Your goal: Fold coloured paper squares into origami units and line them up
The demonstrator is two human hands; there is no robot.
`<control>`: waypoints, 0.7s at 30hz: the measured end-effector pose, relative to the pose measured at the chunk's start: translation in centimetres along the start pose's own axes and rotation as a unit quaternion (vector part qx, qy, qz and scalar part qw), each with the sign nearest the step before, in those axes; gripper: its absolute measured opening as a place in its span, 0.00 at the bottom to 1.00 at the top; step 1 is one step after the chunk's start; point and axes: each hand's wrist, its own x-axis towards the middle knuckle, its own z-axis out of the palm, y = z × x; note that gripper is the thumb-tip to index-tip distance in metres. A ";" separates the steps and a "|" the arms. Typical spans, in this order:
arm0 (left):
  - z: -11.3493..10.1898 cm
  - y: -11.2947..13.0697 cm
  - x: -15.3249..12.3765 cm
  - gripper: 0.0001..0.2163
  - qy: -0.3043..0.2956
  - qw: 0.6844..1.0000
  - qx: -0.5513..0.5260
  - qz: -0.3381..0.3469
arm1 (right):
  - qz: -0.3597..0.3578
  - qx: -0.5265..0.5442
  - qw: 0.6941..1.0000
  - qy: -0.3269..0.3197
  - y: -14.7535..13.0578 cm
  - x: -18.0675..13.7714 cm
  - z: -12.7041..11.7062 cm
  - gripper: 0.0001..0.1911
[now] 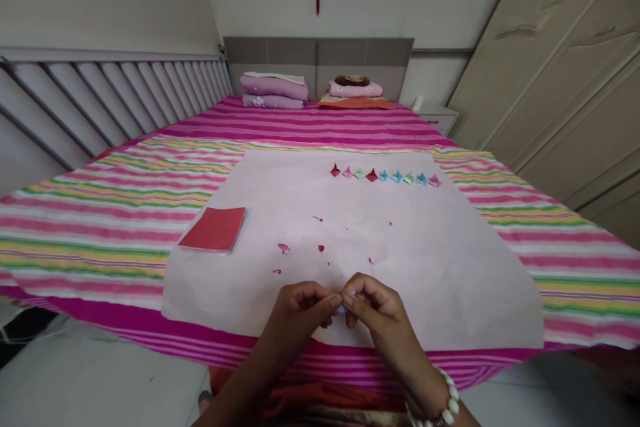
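Both hands met at the near edge of the pale sheet spread over the bed. The left hand and right hand were closed narrow, pinching one tiny paper piece between them, too small to show its fold. Nine folded shapes lay in a row farther up the sheet. A stack of red paper sat at the left, with scraps nearby, so the work looked partway through.

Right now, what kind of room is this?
Most likely a bedroom. There is a big striped bed, pillows stacked against the headboard, and tall wardrobe doors on the right.
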 end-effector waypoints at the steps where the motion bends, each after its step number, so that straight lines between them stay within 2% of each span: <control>1: -0.1 -0.2 0.1 0.11 -0.005 1.000 0.001 0.004 | 0.000 0.001 1.000 0.000 0.2 0.0 0.0 0.12; 4: -0.3 -0.7 0.5 0.11 -0.014 1.000 -0.003 0.012 | 0.009 0.015 1.000 0.006 0.8 0.0 0.0 0.11; 12: 0.3 -1.7 2.0 0.13 0.024 1.000 -0.015 0.005 | 0.053 0.127 0.988 0.064 2.7 1.2 0.1 0.11; 17: 0.3 -2.9 3.8 0.17 0.049 0.995 -0.064 -0.057 | 0.104 0.148 0.981 0.072 3.3 2.2 -0.3 0.12; 21: 0.4 -2.9 4.4 0.18 0.025 0.994 -0.066 -0.086 | 0.102 0.174 0.975 0.094 3.1 2.4 -0.9 0.11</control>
